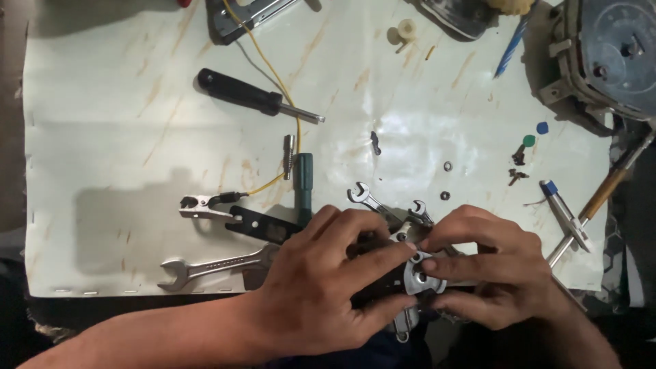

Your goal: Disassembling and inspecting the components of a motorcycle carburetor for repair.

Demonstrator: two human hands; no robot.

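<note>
Your left hand (321, 280) and right hand (488, 270) both grip one small metal part (418, 273), fingers clamped; its axis is hidden. Two wrenches (205, 268) lie leftward on the surface (102, 137).

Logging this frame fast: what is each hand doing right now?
Left hand: closed on the small metal part.
Right hand: fingers pinched on the same metal part.
</note>
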